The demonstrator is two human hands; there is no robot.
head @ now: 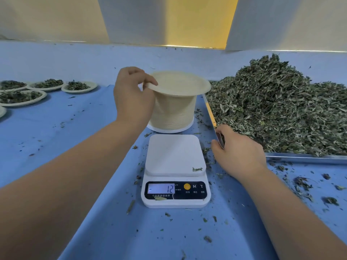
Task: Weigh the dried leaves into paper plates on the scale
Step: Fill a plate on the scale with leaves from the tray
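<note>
Left grip (131, 96) pinches rim of top plate (180, 83); right grip (238, 152) clasps tray (300, 157) edge.

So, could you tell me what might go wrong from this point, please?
The left hand pinches the top plate of a tall stack; two plates might lift together, spoiling the tare. The scale shows minus 12 on its display and a leaf scrap lies on its platform, so the reading could be slightly off. The right hand grips the tray rim; a tug might spill leaves.
</note>
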